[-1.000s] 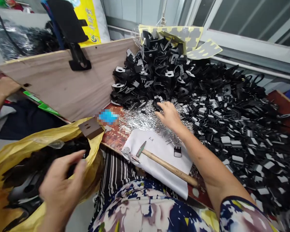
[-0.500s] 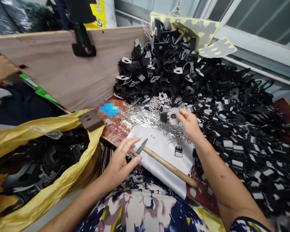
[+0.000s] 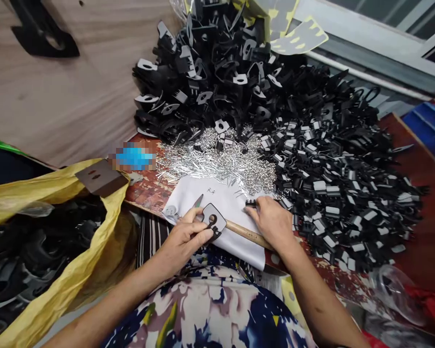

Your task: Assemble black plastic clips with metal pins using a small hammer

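My left hand (image 3: pixel 190 234) is closed on a black plastic part (image 3: pixel 214 220) with a pale grey face and a round hole. Pinched in the fingers of my right hand (image 3: pixel 271 220) is a small black toothed clip piece (image 3: pixel 252 203), at the right side of a white sheet (image 3: pixel 188 188). Between the hands lies a hammer (image 3: pixel 248 233) with a wooden handle and a narrow pointed head. The held part and my left fingers partly cover it. A few tiny metal pins (image 3: pixel 210 190) rest on the sheet.
Loose metal pins (image 3: pixel 210 162) are heaped beyond the sheet. Behind rises a pile of black parts (image 3: pixel 203 67); small clip pieces (image 3: pixel 329 208) spread to the right. A yellow sack (image 3: pixel 105 232) of black parts and a brown block (image 3: pixel 101 177) are at left, beside a wooden board (image 3: pixel 76 106).
The black part with the hole has passed from my right hand to my left. My right hand has come down onto the small clip piece on the sheet. The view has shifted right and nearer.
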The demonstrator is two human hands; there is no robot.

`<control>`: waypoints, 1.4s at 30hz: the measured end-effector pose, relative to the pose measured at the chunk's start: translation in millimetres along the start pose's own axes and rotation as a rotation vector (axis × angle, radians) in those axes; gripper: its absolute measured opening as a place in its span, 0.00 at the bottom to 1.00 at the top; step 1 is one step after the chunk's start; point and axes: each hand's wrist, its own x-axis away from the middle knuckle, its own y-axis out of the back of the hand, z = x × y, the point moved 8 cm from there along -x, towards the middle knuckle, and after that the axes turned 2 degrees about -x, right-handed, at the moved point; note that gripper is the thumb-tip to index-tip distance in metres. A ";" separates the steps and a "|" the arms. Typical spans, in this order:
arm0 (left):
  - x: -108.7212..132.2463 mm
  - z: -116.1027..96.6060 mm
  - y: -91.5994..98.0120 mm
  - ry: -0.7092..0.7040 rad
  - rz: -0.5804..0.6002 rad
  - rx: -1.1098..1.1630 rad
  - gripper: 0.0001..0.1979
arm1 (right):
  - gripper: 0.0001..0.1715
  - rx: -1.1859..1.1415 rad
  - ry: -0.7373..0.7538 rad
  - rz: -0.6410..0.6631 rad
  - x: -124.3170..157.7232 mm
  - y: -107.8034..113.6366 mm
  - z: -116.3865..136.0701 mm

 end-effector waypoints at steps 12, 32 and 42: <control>0.9 4.3 -26.4 0.276 -0.013 0.819 0.14 | 0.14 -0.834 0.270 -0.258 10.5 42.9 63.3; -0.2 4.5 3.4 0.120 -0.136 0.540 0.14 | 0.19 -1.204 0.371 0.197 14.5 25.3 117.4; 23.3 23.2 30.3 0.163 -0.207 0.480 0.09 | 0.04 -0.337 0.404 0.109 -83.3 -10.8 119.6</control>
